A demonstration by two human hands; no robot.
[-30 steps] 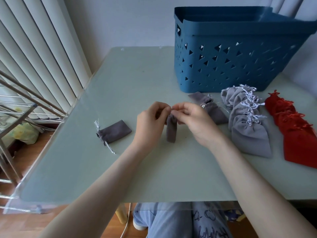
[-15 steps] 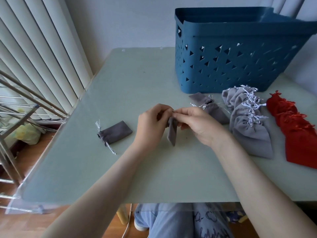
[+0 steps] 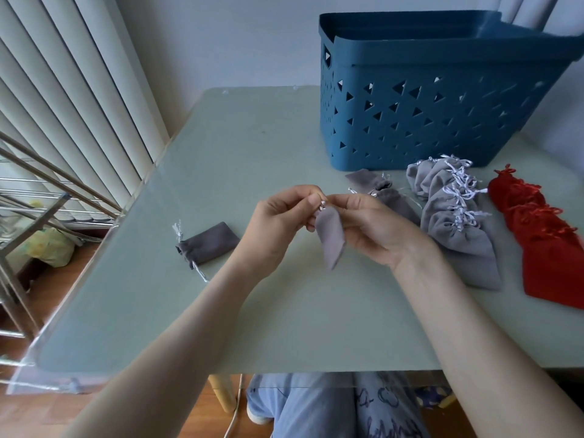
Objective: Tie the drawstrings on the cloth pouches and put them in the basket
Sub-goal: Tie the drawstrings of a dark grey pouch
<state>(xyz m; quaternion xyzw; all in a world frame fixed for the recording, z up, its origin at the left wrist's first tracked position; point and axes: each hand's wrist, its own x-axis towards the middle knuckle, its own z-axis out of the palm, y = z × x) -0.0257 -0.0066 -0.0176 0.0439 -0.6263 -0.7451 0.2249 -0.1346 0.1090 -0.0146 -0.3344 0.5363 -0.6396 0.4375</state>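
Task in progress: left hand (image 3: 278, 222) and right hand (image 3: 369, 229) pinch the white drawstring (image 3: 322, 207) of a small grey pouch (image 3: 330, 240) above mid-table (image 3: 252, 311). A dark grey pouch (image 3: 210, 243) lies near the left edge. Light grey pouches (image 3: 455, 216) and red pouches (image 3: 543, 235) line the right edge, outside the blue basket (image 3: 410, 121), whose interior is hidden

Home, a lived-in room, not a workplace. Pale vertical blinds (image 3: 79, 99) down the left side, plain painted wall (image 3: 221, 36) behind. Wooden floor (image 3: 63, 279). Metal clothes-drying rack (image 3: 38, 197) folded out by the blinds, a yellow bag (image 3: 50, 248) under it. Small glass-topped surface (image 3: 252, 147) with a blue plastic storage basket (image 3: 410, 121). The seated person wears soft printed trousers (image 3: 316, 409).
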